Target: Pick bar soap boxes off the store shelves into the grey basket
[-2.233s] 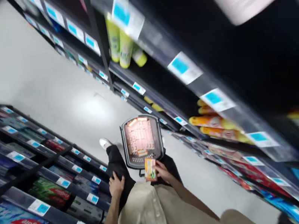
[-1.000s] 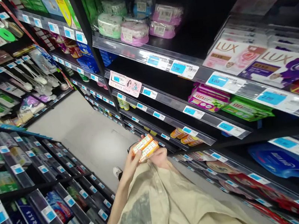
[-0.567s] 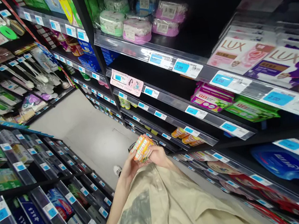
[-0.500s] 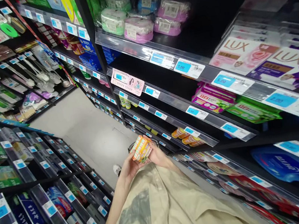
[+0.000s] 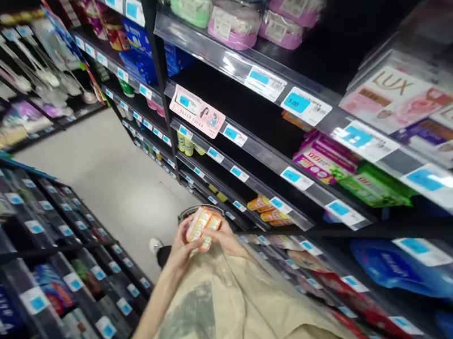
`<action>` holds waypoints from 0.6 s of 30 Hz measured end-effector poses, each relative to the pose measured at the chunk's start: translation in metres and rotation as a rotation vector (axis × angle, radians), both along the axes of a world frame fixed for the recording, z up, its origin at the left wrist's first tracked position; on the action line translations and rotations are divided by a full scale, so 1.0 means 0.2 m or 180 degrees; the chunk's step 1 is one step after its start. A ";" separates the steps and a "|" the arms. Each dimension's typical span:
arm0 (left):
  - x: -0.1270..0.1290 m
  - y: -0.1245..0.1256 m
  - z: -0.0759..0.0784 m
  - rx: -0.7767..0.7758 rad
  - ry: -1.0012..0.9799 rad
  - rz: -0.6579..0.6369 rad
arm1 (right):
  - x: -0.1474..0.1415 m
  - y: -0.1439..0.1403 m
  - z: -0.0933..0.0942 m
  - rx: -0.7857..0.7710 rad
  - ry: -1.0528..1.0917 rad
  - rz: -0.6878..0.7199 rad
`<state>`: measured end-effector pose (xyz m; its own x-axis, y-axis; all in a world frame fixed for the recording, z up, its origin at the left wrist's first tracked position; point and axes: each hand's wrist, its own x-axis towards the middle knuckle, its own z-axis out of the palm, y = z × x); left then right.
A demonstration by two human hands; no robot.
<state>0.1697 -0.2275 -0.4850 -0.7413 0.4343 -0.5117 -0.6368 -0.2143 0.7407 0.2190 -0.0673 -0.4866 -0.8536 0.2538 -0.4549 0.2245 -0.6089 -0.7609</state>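
Note:
I hold a small orange and white pack (image 5: 202, 227) in front of my chest with both hands. My left hand (image 5: 180, 250) grips its left side, and my right hand (image 5: 223, 240) cups it from below and the right. Just behind the pack shows the grey rim of a shopping basket (image 5: 196, 211). My beige shirt (image 5: 216, 320) fills the bottom of the view.
Black shelving (image 5: 276, 156) rises close on my right with soap packs (image 5: 395, 94), pink and green tubs (image 5: 228, 20) and blue price tags. A lower rack of toothpaste boxes (image 5: 50, 277) stands on my left. The grey aisle floor (image 5: 111, 176) runs ahead between them.
Two seconds ago my right hand held the pack over the basket and my left rested on my leg. Both hands then took the pack and turned it. The view has now tilted down.

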 end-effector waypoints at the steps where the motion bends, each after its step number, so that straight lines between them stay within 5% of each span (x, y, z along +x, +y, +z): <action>1: -0.01 0.01 0.00 -0.0003 0.0072 -0.0188 | 0.01 0.00 0.01 0.0126 -0.0034 -0.0012; 5: -0.03 0.05 -0.01 0.0487 -0.0212 -0.0748 | 0.07 0.04 0.02 0.0379 -0.0373 0.0012; 9: 0.03 0.09 -0.02 0.0854 -0.1233 -0.0666 | 0.05 0.14 0.10 0.0027 -0.1056 -0.0184; 14: 0.07 -0.01 -0.06 0.0554 -0.1849 -0.0322 | -0.07 0.33 0.45 0.0230 -0.0830 -0.0119; 18: 0.04 -0.17 -0.19 0.0324 -0.1746 -0.0045 | -0.20 0.53 0.76 0.1432 -0.0290 0.0196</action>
